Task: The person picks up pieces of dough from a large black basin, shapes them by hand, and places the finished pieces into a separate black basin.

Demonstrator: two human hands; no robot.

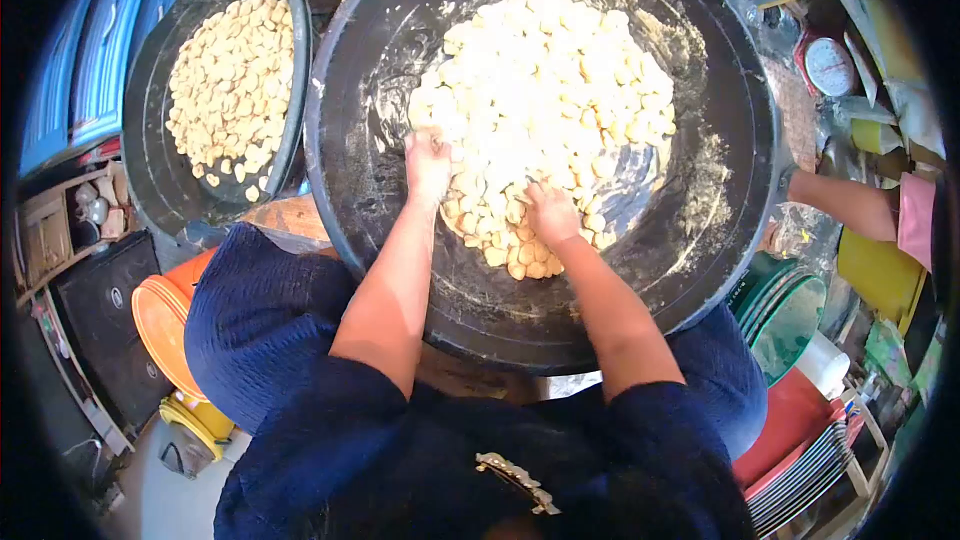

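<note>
A wide black basin (740, 230) stands before me, with a large heap of pale round dough pieces (550, 80) in it, overexposed at the middle. My left hand (429, 162) rests against the heap's left edge, its fingers bent and partly lost in glare. Among the pieces at the heap's lower part is my right hand (551, 212), fingers pointing down into them. Whether either hand grips a piece cannot be made out. Pale powder and smears coat the basin's inner wall.
A second dark basin (150, 140) with similar pieces is at the upper left. Another person's arm (845, 202) reaches the big basin's right rim. Orange tubs (165, 325), green basins (795, 325), a round scale (830, 67) and a blue cabinet (105, 30) surround it.
</note>
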